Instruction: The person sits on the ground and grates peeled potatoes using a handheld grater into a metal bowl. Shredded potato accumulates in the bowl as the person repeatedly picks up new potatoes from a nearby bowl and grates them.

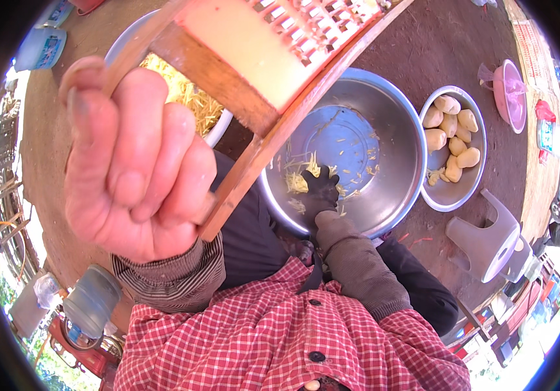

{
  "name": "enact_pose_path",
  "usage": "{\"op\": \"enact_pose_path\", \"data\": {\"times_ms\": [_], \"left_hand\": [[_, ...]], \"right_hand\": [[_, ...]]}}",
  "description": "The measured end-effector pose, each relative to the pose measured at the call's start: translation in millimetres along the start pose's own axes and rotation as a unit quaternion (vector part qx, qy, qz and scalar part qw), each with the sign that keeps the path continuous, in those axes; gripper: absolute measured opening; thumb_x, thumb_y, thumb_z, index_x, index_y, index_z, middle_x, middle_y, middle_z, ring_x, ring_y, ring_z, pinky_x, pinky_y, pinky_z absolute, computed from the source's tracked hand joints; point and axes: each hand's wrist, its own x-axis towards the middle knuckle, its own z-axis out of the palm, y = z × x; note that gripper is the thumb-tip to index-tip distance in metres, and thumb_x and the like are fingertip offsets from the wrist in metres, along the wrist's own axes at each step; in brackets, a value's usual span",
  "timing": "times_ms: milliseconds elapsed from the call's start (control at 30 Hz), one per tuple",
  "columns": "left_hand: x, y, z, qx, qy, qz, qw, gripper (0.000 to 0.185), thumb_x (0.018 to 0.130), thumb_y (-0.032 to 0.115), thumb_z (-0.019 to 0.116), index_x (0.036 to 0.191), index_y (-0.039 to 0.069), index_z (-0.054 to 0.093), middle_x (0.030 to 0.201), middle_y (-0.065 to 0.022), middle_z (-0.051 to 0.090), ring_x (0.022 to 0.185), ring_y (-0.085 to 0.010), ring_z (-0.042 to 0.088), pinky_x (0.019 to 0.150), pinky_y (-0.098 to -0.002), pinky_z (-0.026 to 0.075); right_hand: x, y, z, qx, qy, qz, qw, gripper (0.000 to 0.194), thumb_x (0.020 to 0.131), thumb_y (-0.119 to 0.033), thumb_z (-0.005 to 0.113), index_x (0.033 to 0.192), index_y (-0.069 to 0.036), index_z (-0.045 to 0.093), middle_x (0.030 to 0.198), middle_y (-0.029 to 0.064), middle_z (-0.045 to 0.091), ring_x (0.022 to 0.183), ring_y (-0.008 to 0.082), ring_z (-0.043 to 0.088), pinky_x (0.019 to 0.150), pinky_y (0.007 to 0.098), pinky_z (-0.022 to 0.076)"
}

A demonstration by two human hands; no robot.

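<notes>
My left hand, bare, is raised close to the camera and grips the wooden handle end of a grater with a perforated metal plate. In a black glove, my right hand reaches down into a large metal basin, fingers spread over a small heap of pale shreds. More thin shreds lie scattered on the basin's bottom. Partly hidden behind the grater, a second basin holds a large pile of yellowish shreds. Whether the glove holds any shreds cannot be told.
To the right stands a metal bowl of peeled potatoes. Beyond it are a grey plastic stool and a pink basin with a plastic bag. A large water bottle lies at lower left; another container is at upper left.
</notes>
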Motion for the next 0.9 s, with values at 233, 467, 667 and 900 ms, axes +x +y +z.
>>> {"op": "enact_pose_path", "data": {"times_ms": [233,467,667,900], "left_hand": [[-8,15,-13,0.015,-0.055,0.005,0.998,0.028,0.103,0.012,0.034,0.116,-0.005,0.052,0.066,-0.0033,0.041,0.045,-0.0061,0.032,0.034,-0.0193,0.029],[-24,38,-15,-0.008,-0.044,0.014,0.999,0.028,0.103,0.012,0.034,0.115,-0.005,0.053,0.066,-0.0036,0.042,0.045,-0.0057,0.031,0.034,-0.0192,0.029],[-33,52,-24,-0.043,-0.050,0.025,0.997,0.028,0.103,0.013,0.034,0.114,-0.004,0.054,0.065,-0.0034,0.043,0.045,-0.0059,0.032,0.033,-0.0188,0.029],[-50,51,-5,-0.095,0.024,0.091,0.991,0.024,0.102,0.014,0.039,0.113,0.000,0.053,0.062,-0.0017,0.044,0.040,-0.0045,0.029,0.030,-0.0195,0.026]], "right_hand": [[-5,35,12,0.006,0.060,-0.116,0.991,0.050,0.063,-0.030,0.081,0.109,-0.018,0.065,0.124,0.0093,0.051,0.108,0.0341,0.052,0.088,0.0419,0.0507],[19,64,20,0.542,-0.216,-0.121,0.803,0.049,0.058,0.003,0.071,0.107,-0.002,0.065,0.097,0.0045,0.067,0.086,0.0166,0.062,0.075,0.0304,0.0497],[14,87,13,0.680,-0.250,-0.011,0.689,0.046,0.074,-0.010,0.068,0.119,-0.002,0.058,0.102,0.0107,0.067,0.086,0.0231,0.066,0.078,0.0368,0.0549],[25,33,-65,0.715,-0.239,-0.053,0.654,0.045,0.079,-0.017,0.065,0.121,-0.003,0.057,0.103,0.0105,0.067,0.088,0.0233,0.065,0.077,0.0371,0.0552]]}}
